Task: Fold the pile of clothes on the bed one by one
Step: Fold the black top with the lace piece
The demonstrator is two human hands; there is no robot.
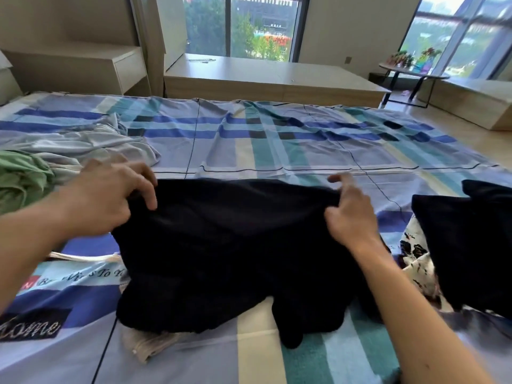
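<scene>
While the left grip (110,195) and right grip (349,217) each pinch the far edge of the black garment (227,245) spread on the plaid bed (277,145), low wooden cabinets (263,81) and windows (249,23) stand beyond it.

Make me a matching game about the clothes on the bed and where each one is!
Clothes:
1. black garment
2. green garment
3. grey garment
4. black-and-white cloth

Places:
A. at the far left edge
B. partly under the dark cloth on the right
C. gripped by the left hand and the right hand
D. just beyond the green one

Pairs: 1-C, 2-A, 3-D, 4-B
</scene>
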